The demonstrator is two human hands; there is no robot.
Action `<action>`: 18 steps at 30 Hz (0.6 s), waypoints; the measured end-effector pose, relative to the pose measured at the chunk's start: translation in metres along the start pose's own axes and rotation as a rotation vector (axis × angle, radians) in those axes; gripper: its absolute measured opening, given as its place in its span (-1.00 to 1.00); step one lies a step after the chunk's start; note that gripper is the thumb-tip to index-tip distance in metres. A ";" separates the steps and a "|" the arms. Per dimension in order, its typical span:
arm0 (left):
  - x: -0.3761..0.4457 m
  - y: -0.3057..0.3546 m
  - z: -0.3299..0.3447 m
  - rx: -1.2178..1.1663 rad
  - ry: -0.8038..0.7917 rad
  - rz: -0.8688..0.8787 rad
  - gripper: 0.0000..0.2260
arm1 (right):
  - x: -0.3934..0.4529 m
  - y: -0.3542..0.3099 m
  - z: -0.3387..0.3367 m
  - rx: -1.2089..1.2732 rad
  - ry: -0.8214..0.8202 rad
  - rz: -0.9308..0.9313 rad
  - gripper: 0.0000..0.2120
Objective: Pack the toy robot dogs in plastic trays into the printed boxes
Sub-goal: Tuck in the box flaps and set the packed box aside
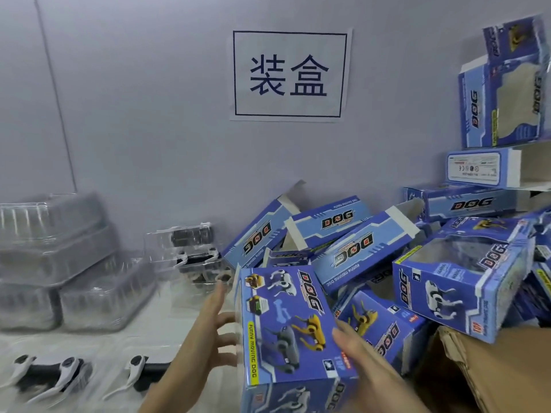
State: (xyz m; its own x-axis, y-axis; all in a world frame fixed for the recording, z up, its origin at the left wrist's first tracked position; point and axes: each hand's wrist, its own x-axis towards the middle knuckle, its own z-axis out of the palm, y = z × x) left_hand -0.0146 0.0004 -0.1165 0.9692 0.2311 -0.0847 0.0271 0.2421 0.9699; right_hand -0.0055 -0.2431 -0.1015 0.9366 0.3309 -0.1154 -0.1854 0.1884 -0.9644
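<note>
My left grip (216,320) reaches forward from the lower middle of the view, forearm angled up and right, fingers straight and spread, their tips against something at its right. My right grip (354,350) comes in from the lower right, palm down, fingers extended flat and pressed close together.

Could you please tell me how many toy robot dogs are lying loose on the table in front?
2: one toy dog at front left, another beside it, partly hidden behind the left hand.
</note>
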 end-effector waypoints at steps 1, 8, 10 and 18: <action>0.000 0.001 0.000 0.022 -0.041 0.000 -0.24 | 0.000 0.007 -0.006 0.079 -0.066 0.006 -0.22; -0.008 -0.001 0.001 0.228 -0.226 0.027 -0.01 | 0.004 0.037 -0.036 -0.039 -0.286 0.029 -0.03; -0.011 -0.003 0.001 0.255 -0.242 0.042 0.05 | 0.002 0.038 -0.037 -0.080 -0.278 0.004 -0.07; -0.011 -0.011 0.009 0.305 -0.196 0.329 0.06 | 0.004 0.051 -0.023 -0.454 -0.001 -0.204 -0.36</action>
State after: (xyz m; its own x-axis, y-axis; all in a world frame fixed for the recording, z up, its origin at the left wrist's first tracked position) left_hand -0.0233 -0.0138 -0.1245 0.9653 0.0604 0.2539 -0.2465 -0.1082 0.9631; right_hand -0.0048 -0.2536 -0.1570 0.9398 0.3305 0.0867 0.1502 -0.1717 -0.9736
